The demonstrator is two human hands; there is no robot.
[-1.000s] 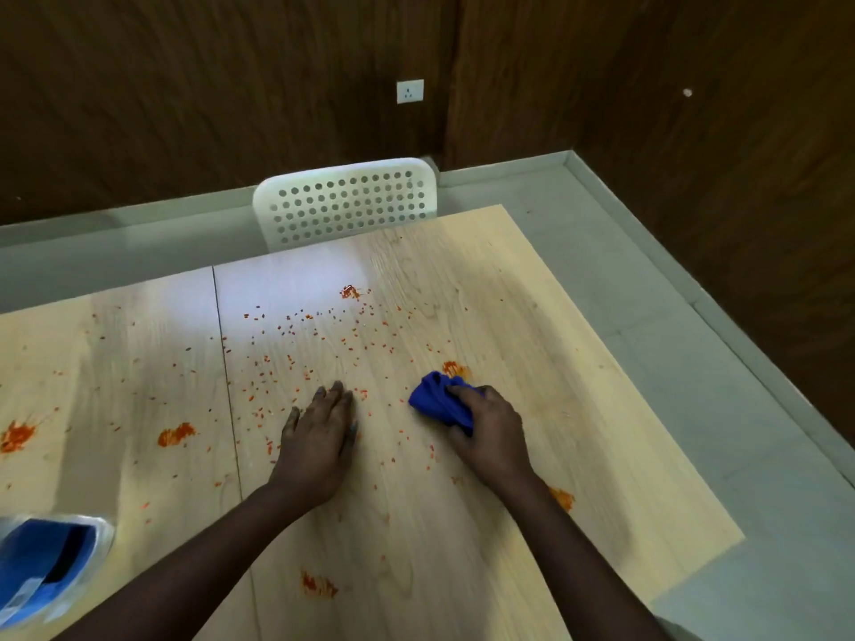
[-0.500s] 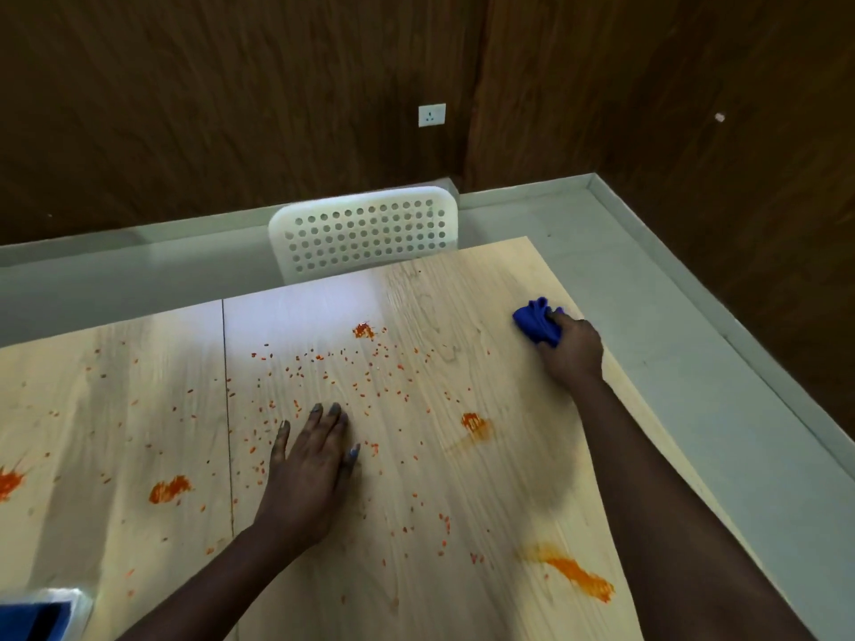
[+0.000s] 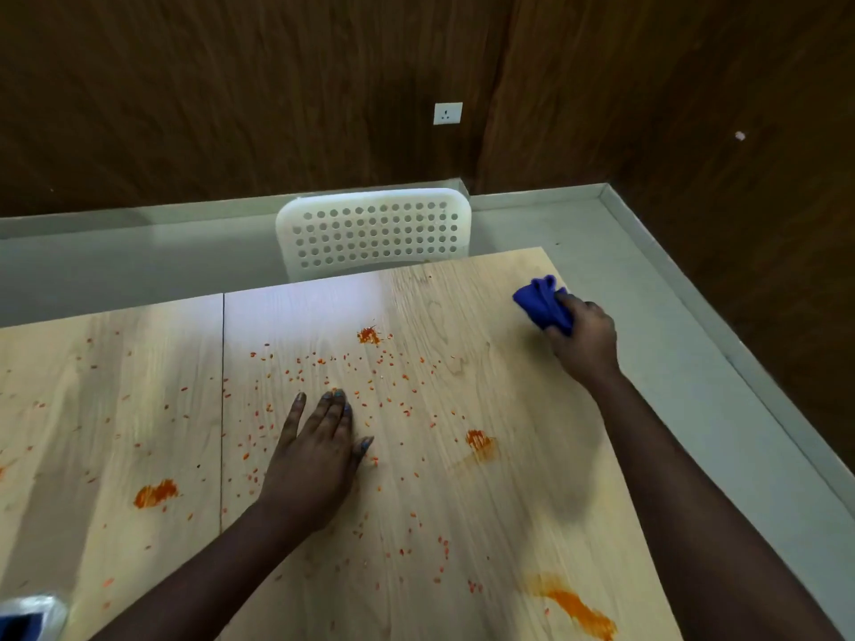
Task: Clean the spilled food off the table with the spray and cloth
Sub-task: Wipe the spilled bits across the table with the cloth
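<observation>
Crumbs (image 3: pixel 351 390) of orange food cover the middle of the table (image 3: pixel 462 525) in the head view, so by my reckoning the job is barely begun. My right hand (image 3: pixel 584 340) has its grip clamped on the blue cloth (image 3: pixel 542 302), pressed to the wood at two o'clock, near the far right corner; the strip around it looks bare of food. My left hand (image 3: pixel 314 460) lies flat at the centre, fingers straight and apart, holding nothing. Left to wipe, as I judge it: a smear at five o'clock (image 3: pixel 573 606) near the right edge, a blot (image 3: pixel 479 442) at three o'clock of my left hand, another (image 3: pixel 368 335) at twelve, one (image 3: pixel 155 494) at nine, plus the scattered bits. A clear-and-blue object (image 3: pixel 27 615) sits cut off at seven o'clock; I cannot tell whether it is the spray.
</observation>
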